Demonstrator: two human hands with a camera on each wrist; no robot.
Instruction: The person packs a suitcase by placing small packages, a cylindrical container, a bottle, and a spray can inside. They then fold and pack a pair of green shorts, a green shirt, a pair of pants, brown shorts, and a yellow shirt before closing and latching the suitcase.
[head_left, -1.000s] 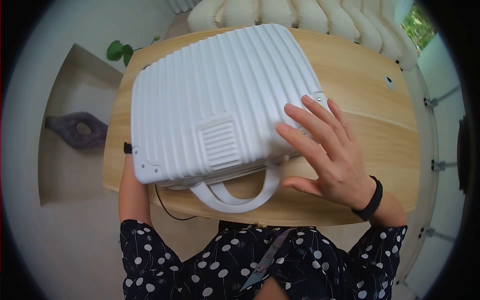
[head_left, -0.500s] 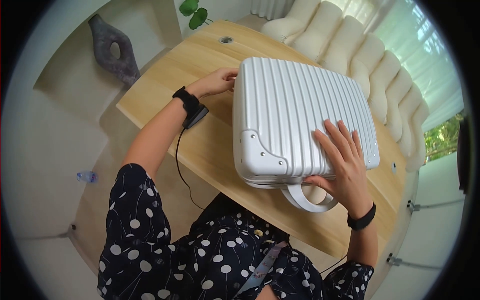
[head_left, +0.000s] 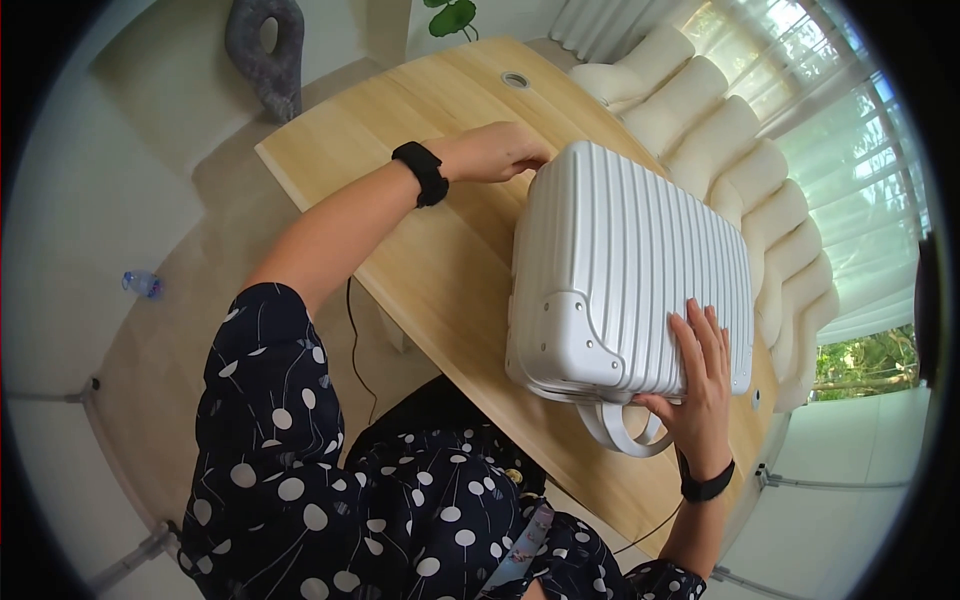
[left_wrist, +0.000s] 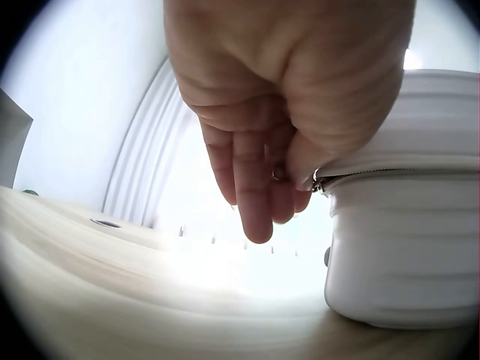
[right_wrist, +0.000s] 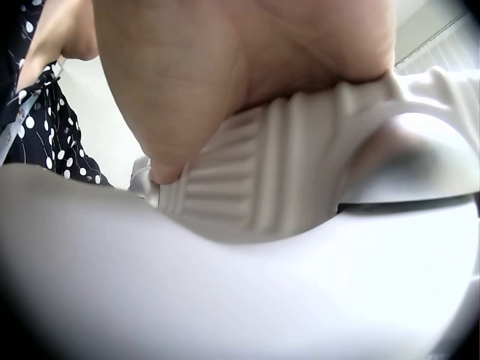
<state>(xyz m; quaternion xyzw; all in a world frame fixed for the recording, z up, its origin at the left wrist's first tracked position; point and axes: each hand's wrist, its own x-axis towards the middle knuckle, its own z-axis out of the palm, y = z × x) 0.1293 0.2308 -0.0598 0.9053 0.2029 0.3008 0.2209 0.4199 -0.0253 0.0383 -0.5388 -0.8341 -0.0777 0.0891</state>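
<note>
A white ribbed case [head_left: 640, 270] lies flat on the wooden table [head_left: 430, 260], its handle [head_left: 625, 440] toward the person. At the case's left side, the left hand [head_left: 490, 152] reaches its far corner. In the left wrist view, thumb and forefinger of that hand [left_wrist: 277, 112] pinch a small metal zipper pull [left_wrist: 318, 182] at the end of the zipper line; the other fingers hang down. The right hand [head_left: 703, 400] rests with spread fingers on the lid near the handle, thumb at the front edge. In the right wrist view its palm [right_wrist: 247, 75] lies over the ribs.
Pale padded seating [head_left: 700, 130] runs behind the table. A round metal-rimmed grommet [head_left: 515, 80] is set in the tabletop. A black cable [head_left: 355, 350] hangs by the near edge, and a plastic bottle [head_left: 143, 284] lies on the floor at left.
The head view has swung round, bringing the left hand out from behind the case. The right hand, raised with spread fingers before, has come down onto the lid.
</note>
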